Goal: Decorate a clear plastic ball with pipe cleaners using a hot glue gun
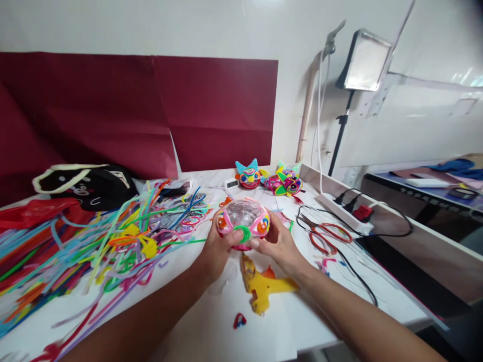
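Between my two hands is a round clear plastic ball trimmed with pink pipe cleaner, with orange eyes and a green coiled disc at its front. My left hand is closed round its left side, the thumb pressed on the green disc. On the other side my right hand grips it, thumb tip at the lower edge beside the disc. Just below, a yellow hot glue gun lies on the white table, with a small red and blue piece near it.
Many coloured pipe cleaners spread over the left side, by a black bag. Finished pipe-cleaner figures stand at the back beside a small digital clock. Red-handled scissors, cables and a power strip lie right.
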{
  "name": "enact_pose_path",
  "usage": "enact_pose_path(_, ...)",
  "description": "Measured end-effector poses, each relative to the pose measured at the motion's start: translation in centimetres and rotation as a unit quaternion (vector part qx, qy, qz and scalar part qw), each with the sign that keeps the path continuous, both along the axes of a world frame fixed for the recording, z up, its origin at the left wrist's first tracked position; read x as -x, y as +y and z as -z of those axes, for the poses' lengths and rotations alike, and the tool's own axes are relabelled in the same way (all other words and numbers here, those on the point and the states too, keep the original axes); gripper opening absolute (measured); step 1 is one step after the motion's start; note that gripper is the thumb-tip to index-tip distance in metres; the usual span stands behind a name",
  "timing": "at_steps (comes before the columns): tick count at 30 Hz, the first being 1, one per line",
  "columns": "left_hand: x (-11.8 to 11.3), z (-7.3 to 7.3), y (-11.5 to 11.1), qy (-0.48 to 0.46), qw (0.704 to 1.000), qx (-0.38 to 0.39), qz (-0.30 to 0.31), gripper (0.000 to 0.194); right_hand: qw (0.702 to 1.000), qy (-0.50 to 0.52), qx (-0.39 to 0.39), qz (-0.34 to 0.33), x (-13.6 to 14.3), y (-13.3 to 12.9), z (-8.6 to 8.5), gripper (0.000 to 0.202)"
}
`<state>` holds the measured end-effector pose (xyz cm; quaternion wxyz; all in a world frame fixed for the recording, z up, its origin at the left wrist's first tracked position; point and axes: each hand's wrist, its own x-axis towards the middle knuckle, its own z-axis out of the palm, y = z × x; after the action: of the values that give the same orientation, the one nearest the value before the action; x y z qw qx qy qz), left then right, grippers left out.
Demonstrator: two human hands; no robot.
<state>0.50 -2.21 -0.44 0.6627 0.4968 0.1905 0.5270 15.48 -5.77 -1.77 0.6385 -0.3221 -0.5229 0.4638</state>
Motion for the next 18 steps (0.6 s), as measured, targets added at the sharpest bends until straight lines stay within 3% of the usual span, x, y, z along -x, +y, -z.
enact_pose_path(4, 1.1, 0.4, 1.5, -0.043, 0.997, 0.063, 0.014, 0.051, 0.998, -0.01, 0.044, 0.045, -1.1, 0.3, -0.3, 0.095)
enact_pose_path(8, 2.8, 0.8, 3.2, -0.101, 0.987, 0.121, 0.006, 0.041, 0.989, -0.079, 0.055, 0.113, -2.7, 0.3, -1.0, 0.069)
enact_pose_path(11, 3.6, 0.8, 4.1, -0.132, 0.983, 0.126, -0.03, 0.034, 0.974, -0.192, 0.054, 0.108, -3.5, 0.0, -1.5, 0.05)
enact_pose_path(14, 4.0, 0.8, 4.5, -0.152, 0.979, 0.125, -0.054, 0.036, 0.938, -0.34, 0.025, 0.068, -3.9, -0.7, -1.8, 0.038)
enact_pose_path(18, 4.2, 1.0, 4.9, -0.169, 0.972, 0.152, -0.054, 0.038, 0.862, -0.505, 0.013, 0.03, -4.0, -1.5, -1.8, 0.033)
